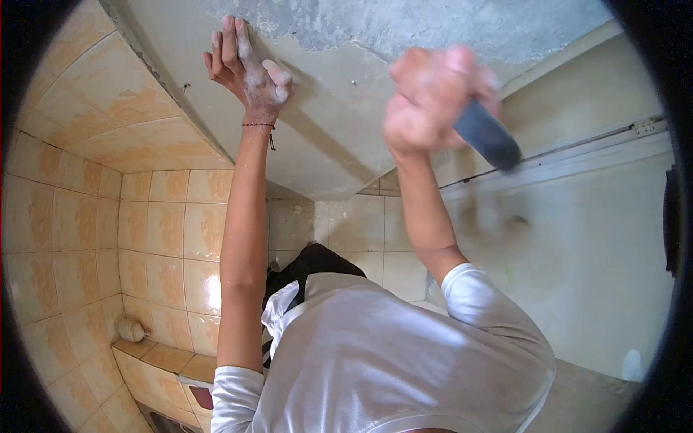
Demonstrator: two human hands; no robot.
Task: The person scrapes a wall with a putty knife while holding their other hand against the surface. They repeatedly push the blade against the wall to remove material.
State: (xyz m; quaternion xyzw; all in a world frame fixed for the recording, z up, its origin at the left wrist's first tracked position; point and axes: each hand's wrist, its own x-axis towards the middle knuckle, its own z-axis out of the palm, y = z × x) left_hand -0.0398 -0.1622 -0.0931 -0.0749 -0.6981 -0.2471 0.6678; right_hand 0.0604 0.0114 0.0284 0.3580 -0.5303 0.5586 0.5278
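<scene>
My left hand [249,68], coated in pale dust, is raised at the painted wall [317,123] with its fingers stretched out and nothing in them. A dark cord circles that wrist. To its right, my right hand [437,97] is closed around a tool with a dark rounded handle [489,137]. Motion blurs this hand, and its fist hides the tool's other end. Above both hands the paint stops at a ragged edge, where rough blue-grey plaster [433,25] shows.
Orange-and-cream tiles [162,231] cover the wall at left, meeting the painted surface along a slanting edge. A tiled ledge [155,356] carries a small round cream object [131,330]. On the right, a thin rail [563,151] runs along a pale wall.
</scene>
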